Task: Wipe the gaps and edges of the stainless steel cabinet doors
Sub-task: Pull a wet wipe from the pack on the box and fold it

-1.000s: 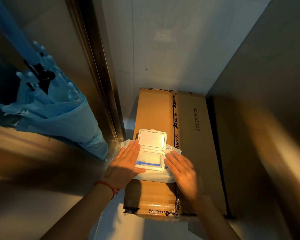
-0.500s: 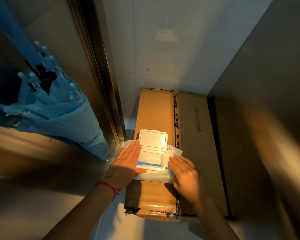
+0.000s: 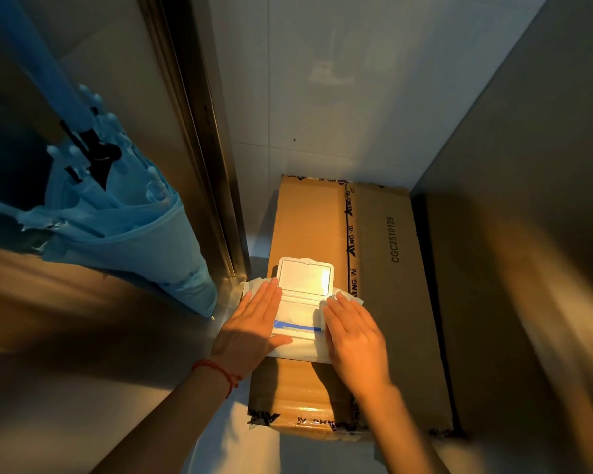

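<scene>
Plainly, step: fetching a wipe, no wiping yet.
Wipes pack (image 3: 298, 311): lid up, on the cardboard box (image 3: 387, 285).
Left hand (image 3: 254, 325): flat, steadying it.
Right hand (image 3: 355, 331): fingers straight (holding nothing seen).
Cabinet door edge (image 3: 199, 138): left, untouched.
Next: pinch a sheet free.

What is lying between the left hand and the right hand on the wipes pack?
In the head view, the pack's open dispenser, its flip lid raised, lies between the left hand and the right hand, on the wipes pack.

Dim, warm amber light; glare on the wipes pack's open lid (image 3: 304, 278); lower corners smeared, edges bowed by wide-angle distortion.
</scene>
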